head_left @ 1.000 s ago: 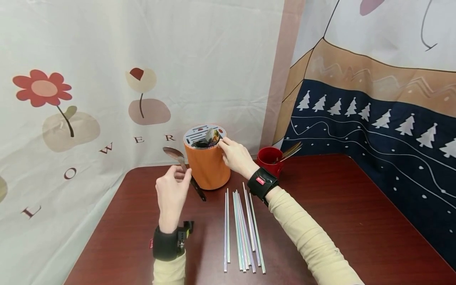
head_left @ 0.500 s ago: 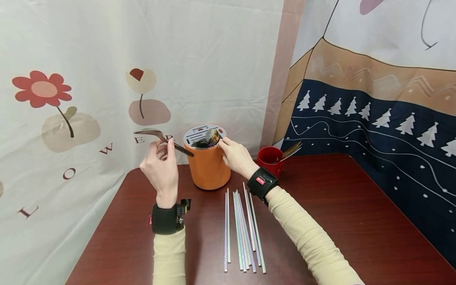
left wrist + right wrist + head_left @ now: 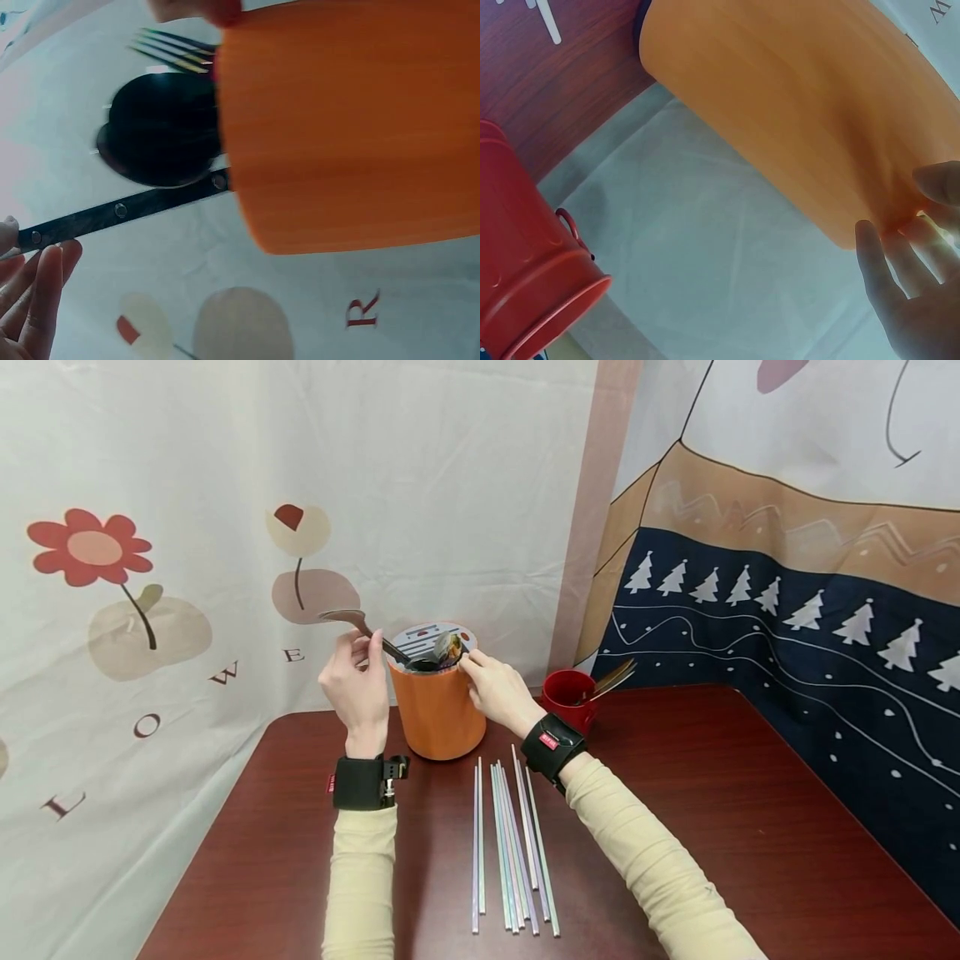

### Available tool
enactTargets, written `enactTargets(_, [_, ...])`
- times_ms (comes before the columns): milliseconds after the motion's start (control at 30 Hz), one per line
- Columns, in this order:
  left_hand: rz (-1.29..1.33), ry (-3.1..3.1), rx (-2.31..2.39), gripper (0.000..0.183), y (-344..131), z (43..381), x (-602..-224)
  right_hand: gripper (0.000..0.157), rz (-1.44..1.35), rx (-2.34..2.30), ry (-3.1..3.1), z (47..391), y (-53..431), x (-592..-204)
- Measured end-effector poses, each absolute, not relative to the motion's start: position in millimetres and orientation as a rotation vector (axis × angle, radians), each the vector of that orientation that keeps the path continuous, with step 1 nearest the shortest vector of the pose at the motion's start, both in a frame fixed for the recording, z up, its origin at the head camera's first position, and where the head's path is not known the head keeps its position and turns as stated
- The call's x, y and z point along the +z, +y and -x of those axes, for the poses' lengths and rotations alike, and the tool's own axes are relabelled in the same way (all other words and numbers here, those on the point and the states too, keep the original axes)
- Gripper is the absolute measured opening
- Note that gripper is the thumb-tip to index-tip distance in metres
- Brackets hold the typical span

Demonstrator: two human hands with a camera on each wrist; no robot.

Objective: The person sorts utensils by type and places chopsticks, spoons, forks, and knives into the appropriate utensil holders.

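My left hand [image 3: 356,685] pinches a metal serving spoon [image 3: 344,615] by its dark, riveted handle [image 3: 150,201]. The spoon is tilted, bowl up to the left, and its handle end is right at the rim of an orange cylindrical utensil holder [image 3: 438,718]. Several utensils stand in the holder's opening, among them dark spoon bowls [image 3: 161,127] and a fork [image 3: 180,54]. On the holder's right side, my right hand [image 3: 498,689] grips the rim between thumb and fingers. The handle's tip is hidden behind the holder's edge in the left wrist view.
A red bucket-shaped cup [image 3: 567,697] with gold and silver utensils [image 3: 615,678] stands right of the holder. Several shiny pale chopsticks [image 3: 517,852] lie on the brown table [image 3: 712,827] in front. Printed cloth [image 3: 465,493] hangs behind.
My left hand has lifted the spoon from beside the holder, first up and left, then right, bringing its handle end to the opening. My right hand stays on the rim.
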State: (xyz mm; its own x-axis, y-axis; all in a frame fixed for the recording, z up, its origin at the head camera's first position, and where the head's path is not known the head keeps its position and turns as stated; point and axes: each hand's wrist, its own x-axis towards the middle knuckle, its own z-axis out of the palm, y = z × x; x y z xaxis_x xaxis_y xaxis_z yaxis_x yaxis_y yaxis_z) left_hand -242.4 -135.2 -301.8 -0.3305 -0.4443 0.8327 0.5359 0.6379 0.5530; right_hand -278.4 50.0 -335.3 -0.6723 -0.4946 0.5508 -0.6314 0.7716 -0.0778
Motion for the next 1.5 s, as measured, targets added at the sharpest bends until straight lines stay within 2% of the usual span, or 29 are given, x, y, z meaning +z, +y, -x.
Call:
enactTargets(233, [0.110, -1.788, -0.950, 0.031, -135, 256, -313, 0.021, -0.840, 0.356, -2.464, 278, 50, -335])
enactTargets(633, [0.124, -1.961, -0.900, 0.021, -137, 273, -337, 0.019, -0.839, 0.361, -2.467, 277, 50, -333])
enactTargets(900, [0.175, -2.107, -0.822, 0.030, -140, 277, -351, 0.020, -0.842, 0.357, -2.467, 279, 49, -335])
enactTargets(1133, [0.252, -2.183, -0.873, 0.024, -146, 277, -357, 0.021, -0.839, 0.352, -2.462, 278, 49, -335])
enactTargets(1500, [0.306, -2.216, -0.974, 0.027, -156, 286, -365, 0.028, -0.853, 0.330, -2.417, 269, 44, -338])
